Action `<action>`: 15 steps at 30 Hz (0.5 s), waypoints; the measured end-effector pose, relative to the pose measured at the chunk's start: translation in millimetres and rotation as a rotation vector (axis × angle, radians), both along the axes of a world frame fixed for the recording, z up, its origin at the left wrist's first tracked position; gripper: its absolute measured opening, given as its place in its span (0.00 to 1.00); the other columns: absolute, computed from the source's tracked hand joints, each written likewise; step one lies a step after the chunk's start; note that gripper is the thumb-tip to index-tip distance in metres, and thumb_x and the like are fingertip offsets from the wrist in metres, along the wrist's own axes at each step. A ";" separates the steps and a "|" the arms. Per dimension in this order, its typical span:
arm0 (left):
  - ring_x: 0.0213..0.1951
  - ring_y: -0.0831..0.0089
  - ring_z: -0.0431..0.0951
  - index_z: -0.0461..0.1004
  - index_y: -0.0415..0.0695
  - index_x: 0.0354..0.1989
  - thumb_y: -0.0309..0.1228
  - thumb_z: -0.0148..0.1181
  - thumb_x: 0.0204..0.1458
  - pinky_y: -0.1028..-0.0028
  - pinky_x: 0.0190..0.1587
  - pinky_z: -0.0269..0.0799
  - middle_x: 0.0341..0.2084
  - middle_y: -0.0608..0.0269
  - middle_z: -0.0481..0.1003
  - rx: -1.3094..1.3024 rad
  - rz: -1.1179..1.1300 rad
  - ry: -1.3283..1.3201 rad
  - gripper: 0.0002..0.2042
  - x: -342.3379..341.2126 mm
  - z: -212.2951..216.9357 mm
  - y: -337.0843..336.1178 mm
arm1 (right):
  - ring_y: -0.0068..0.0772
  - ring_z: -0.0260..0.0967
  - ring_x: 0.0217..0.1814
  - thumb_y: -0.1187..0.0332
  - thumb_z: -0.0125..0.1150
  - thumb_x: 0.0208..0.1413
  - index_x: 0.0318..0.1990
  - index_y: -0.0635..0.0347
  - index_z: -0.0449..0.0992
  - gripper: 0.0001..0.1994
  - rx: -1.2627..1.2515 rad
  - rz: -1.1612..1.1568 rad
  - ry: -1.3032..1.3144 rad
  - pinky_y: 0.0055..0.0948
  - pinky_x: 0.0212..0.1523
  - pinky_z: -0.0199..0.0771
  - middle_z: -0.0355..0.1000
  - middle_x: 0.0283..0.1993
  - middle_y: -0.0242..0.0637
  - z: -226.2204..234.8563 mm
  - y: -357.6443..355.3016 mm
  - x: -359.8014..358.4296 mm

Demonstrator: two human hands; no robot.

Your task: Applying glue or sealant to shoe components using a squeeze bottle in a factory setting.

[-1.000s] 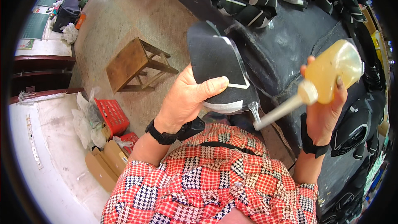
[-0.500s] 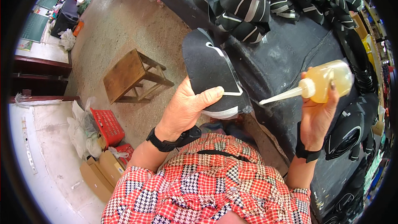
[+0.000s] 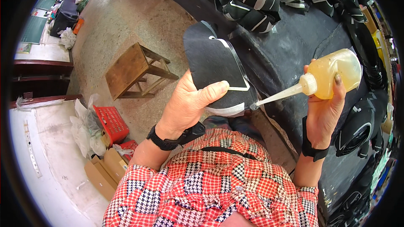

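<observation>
My left hand [image 3: 191, 105] grips a black fabric piece [image 3: 212, 67], shaped like a shoe upper. Its thumb presses flat on top; the fingers are hidden beneath. A white line runs along the piece's right side and bends across near my thumb, and a pale band edges its near end. In my right hand [image 3: 324, 113] is a clear squeeze bottle [image 3: 338, 73] of yellowish liquid, tilted with its long white nozzle pointing left. The nozzle tip reaches a small clear, shiny spot at the piece's lower right corner; whether they touch I cannot tell.
A black-covered table [image 3: 290, 59] lies to my right, with bundles of black, white-striped pieces [image 3: 252, 4] at its far side and more bundles [image 3: 357, 130] at the right. On the floor to the left stand a wooden stool [image 3: 130, 71], a red basket [image 3: 111, 124] and a cardboard box [image 3: 105, 170].
The bottle's nozzle tip has moved left and come up to the fabric piece's lower right corner. The piece has tilted slightly in my left hand. Both hands keep their hold.
</observation>
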State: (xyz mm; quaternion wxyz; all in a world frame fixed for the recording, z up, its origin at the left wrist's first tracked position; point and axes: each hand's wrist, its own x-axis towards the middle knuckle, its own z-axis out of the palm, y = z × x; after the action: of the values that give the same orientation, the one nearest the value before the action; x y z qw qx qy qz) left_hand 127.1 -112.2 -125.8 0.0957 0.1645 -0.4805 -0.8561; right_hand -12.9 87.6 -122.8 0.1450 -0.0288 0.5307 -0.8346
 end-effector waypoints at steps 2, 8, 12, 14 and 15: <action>0.38 0.78 0.70 0.66 0.38 0.42 0.22 0.53 0.47 0.78 0.43 0.66 0.37 0.64 0.71 0.039 -0.012 0.023 0.13 0.1 -1.7 -1.9 | 0.43 0.65 0.47 0.57 0.54 0.48 0.53 0.60 0.54 0.28 0.000 0.000 0.006 0.32 0.49 0.64 0.63 0.48 0.50 -0.2 1.6 0.6; 0.38 0.78 0.71 0.66 0.38 0.42 0.21 0.53 0.47 0.78 0.43 0.66 0.37 0.64 0.71 0.051 -0.037 0.015 0.13 -2.7 -4.0 -3.7 | 0.44 0.65 0.47 0.57 0.54 0.49 0.54 0.60 0.53 0.28 -0.044 -0.010 -0.038 0.32 0.49 0.64 0.62 0.48 0.51 4.4 -1.4 -2.2; 0.38 0.78 0.71 0.66 0.38 0.42 0.21 0.53 0.47 0.78 0.43 0.66 0.37 0.64 0.71 0.057 -0.027 0.028 0.13 -0.3 -2.0 -2.8 | 0.44 0.65 0.47 0.57 0.54 0.48 0.54 0.61 0.53 0.29 -0.020 0.020 -0.050 0.33 0.50 0.64 0.62 0.48 0.51 -6.0 3.9 2.8; 0.38 0.78 0.71 0.66 0.38 0.42 0.21 0.53 0.47 0.78 0.43 0.66 0.37 0.64 0.71 0.094 -0.032 0.019 0.13 1.6 -3.0 -3.1 | 0.44 0.65 0.47 0.57 0.54 0.48 0.54 0.61 0.53 0.29 -0.015 0.035 -0.060 0.34 0.50 0.64 0.62 0.48 0.51 -5.1 7.2 8.7; 0.38 0.78 0.71 0.66 0.38 0.42 0.21 0.53 0.47 0.78 0.43 0.66 0.37 0.64 0.71 0.092 -0.032 0.022 0.13 1.7 -3.2 -3.1 | 0.44 0.66 0.45 0.57 0.54 0.48 0.53 0.61 0.55 0.28 -0.062 0.005 -0.114 0.34 0.47 0.66 0.64 0.46 0.49 -1.3 8.6 11.8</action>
State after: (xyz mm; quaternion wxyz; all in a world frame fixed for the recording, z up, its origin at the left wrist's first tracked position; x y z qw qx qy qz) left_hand 128.8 -115.3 -129.0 0.0793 0.1517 -0.4419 -0.8806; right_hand -1.2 96.2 -124.1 0.1762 0.0130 0.4956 -0.8504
